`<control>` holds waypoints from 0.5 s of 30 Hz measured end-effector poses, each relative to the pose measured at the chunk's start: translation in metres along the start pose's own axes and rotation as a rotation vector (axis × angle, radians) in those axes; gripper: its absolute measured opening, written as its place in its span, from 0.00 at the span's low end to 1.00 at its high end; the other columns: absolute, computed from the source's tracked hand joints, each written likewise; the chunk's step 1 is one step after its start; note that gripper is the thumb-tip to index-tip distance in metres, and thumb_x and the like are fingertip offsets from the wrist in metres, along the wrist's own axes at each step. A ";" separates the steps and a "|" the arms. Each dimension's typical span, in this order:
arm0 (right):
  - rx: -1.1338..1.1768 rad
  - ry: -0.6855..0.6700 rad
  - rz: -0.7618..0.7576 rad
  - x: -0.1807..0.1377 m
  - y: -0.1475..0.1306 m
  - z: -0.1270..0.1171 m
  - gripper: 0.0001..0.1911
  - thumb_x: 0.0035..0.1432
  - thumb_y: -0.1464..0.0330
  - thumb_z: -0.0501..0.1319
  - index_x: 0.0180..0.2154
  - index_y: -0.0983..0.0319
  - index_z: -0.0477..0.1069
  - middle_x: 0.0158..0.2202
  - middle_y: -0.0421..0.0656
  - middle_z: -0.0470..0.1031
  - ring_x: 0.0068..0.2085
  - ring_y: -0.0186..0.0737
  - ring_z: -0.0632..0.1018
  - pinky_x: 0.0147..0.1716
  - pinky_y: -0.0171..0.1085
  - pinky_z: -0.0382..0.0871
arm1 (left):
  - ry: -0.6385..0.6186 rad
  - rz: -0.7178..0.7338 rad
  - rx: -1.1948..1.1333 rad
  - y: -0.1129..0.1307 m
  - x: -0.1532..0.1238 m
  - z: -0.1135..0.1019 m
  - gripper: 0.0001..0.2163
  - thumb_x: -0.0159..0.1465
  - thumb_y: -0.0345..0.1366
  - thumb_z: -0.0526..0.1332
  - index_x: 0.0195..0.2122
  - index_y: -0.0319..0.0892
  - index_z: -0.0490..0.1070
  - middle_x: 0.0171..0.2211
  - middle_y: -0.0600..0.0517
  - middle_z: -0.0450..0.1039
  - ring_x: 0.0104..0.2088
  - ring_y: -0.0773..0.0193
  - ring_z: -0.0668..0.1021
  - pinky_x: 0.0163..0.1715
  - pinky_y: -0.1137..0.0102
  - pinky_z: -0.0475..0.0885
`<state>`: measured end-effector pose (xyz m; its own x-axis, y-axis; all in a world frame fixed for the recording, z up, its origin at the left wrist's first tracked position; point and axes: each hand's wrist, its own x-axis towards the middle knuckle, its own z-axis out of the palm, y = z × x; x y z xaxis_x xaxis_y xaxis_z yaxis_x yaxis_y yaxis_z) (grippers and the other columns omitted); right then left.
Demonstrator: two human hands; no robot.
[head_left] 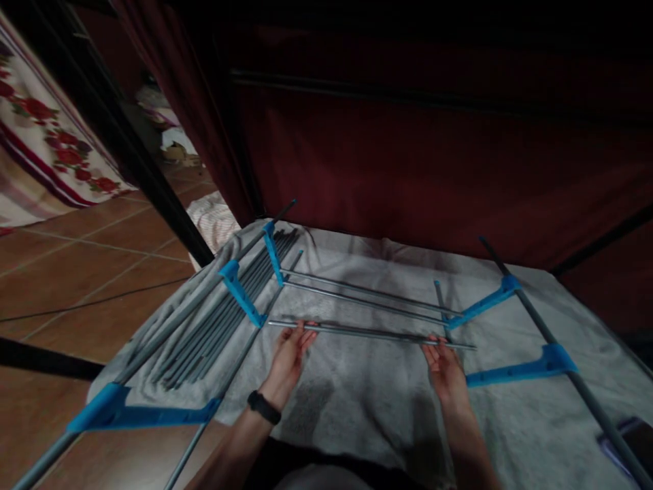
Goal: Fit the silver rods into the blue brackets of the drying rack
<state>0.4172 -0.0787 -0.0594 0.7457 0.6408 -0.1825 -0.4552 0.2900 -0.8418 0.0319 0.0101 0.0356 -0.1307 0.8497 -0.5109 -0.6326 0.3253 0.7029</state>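
Observation:
A long grey metal rod (367, 333) lies crosswise above a grey towel (357, 401) on the floor. My left hand (290, 354), with a black watch on its wrist, holds the rod near its left end, fingers curled under it. My right hand (443, 364) holds the rod near its right end. Two more grey rods (362, 292) run between blue plastic brackets, one at the left (243, 294) and one at the right (484, 301), just beyond the held rod.
A bundle of loose grey rods (224, 313) lies at the left on the towel. Side frames with blue brackets stand at the left (137, 412) and right (530, 371). A dark red fabric wall (433, 156) rises behind. Brown floor tiles (76, 272) spread left.

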 end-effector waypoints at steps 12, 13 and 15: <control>-0.141 -0.087 0.030 -0.012 0.024 0.015 0.09 0.47 0.56 0.81 0.29 0.44 0.84 0.38 0.39 0.89 0.39 0.51 0.92 0.46 0.50 0.91 | -0.097 -0.013 0.036 -0.019 0.044 0.027 0.12 0.70 0.29 0.77 0.36 0.43 0.74 0.36 0.47 0.86 0.34 0.63 0.89 0.44 0.68 0.87; -0.151 -0.092 0.028 -0.012 0.025 0.013 0.08 0.49 0.54 0.80 0.30 0.44 0.84 0.38 0.39 0.89 0.40 0.51 0.93 0.46 0.50 0.90 | -0.107 0.007 0.051 -0.020 0.047 0.026 0.12 0.70 0.30 0.77 0.36 0.43 0.74 0.36 0.48 0.86 0.35 0.63 0.89 0.45 0.68 0.86; -0.167 -0.098 0.022 -0.010 0.025 0.011 0.07 0.54 0.52 0.78 0.32 0.43 0.85 0.38 0.40 0.89 0.40 0.52 0.93 0.44 0.50 0.91 | -0.111 0.046 0.067 -0.021 0.055 0.021 0.10 0.71 0.31 0.75 0.37 0.44 0.75 0.36 0.48 0.86 0.36 0.62 0.89 0.46 0.68 0.86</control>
<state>0.3925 -0.0699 -0.0731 0.6817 0.7144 -0.1579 -0.3778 0.1589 -0.9122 0.0542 0.0592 0.0032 -0.0708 0.9037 -0.4223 -0.5747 0.3091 0.7577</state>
